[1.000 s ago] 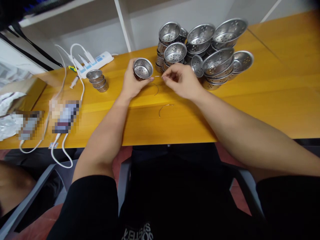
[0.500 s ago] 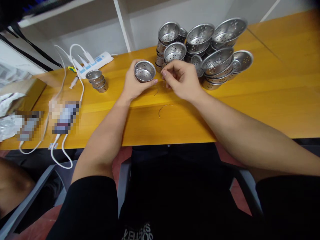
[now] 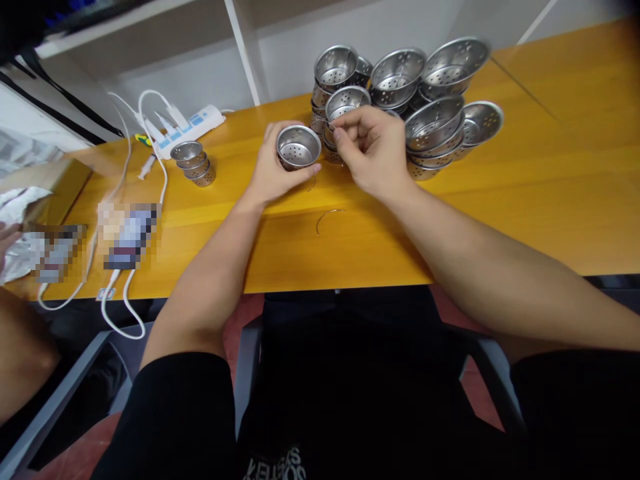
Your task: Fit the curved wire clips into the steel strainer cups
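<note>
The left hand (image 3: 270, 175) curls around a perforated metal cup (image 3: 299, 147) while the right hand (image 3: 376, 152), fingers bent inward, pinches a thin wire (image 3: 328, 123)

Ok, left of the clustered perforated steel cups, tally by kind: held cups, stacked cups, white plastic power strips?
Perforated steel cup, in the left hand: 1
Stacked perforated steel cups, visible: 3
White plastic power strip: 1
Total: 5

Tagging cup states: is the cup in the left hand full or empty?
Empty, as far as shows: the cup in the left hand has its mouth toward the camera, its holed floor visible with nothing on it.
</note>
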Motion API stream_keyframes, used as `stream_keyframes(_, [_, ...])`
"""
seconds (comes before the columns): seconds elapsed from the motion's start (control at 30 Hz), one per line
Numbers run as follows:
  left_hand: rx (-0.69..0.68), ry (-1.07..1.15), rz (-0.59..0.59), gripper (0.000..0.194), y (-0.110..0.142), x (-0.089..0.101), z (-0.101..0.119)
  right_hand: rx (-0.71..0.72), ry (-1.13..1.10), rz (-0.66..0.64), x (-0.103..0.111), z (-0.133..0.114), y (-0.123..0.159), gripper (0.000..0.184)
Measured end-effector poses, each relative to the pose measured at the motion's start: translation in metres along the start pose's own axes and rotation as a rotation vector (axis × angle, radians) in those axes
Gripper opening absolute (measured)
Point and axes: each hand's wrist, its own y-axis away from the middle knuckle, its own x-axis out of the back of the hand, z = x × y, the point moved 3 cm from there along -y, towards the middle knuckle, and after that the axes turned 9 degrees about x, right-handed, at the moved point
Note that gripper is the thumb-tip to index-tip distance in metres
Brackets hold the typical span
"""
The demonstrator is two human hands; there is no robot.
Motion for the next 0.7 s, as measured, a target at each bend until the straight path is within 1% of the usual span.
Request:
stream_keyframes(0.07, [-0.057,0.014,0.027,0.089,-0.003,-0.003,-0.01,0.04,-0.035,0.046,-0.003,0.005,-0.001,0.053])
stream_keyframes(0.13, [-0.126,0.061,0.026,0.096,-0.006,-0.007,-0.022,0.071,-0.069,0.093,-0.005,0.009,-0.002,0.05])
stream_keyframes(0.2, [-0.168,0.102,-0.008,0.104,-0.009,-0.012,-0.032,0.082,-0.095,0.109,-0.006,0.012,-0.002,0.046])
stream_keyframes(0.27, [-0.183,0.121,-0.053,0.107,-0.009,-0.016,-0.037,0.081,-0.107,0.109,-0.006,0.013,-0.002,0.042])
stream_keyframes(0.33, [-0.204,0.133,-0.079,0.11,-0.008,-0.019,-0.037,0.075,-0.11,0.105,-0.005,0.013,-0.002,0.04])
stream_keyframes(0.47, [-0.267,0.156,-0.092,0.113,-0.007,-0.023,-0.032,0.067,-0.103,0.112,-0.004,0.015,-0.002,0.04])
stream_keyframes(0.57, [-0.28,0.143,-0.098,0.108,-0.008,-0.025,-0.031,0.074,-0.091,0.128,-0.003,0.016,-0.002,0.038])
stream_keyframes(0.7, [-0.249,0.146,-0.07,0.1,-0.008,-0.024,-0.03,0.081,-0.046,0.118,-0.003,0.016,-0.001,0.03])
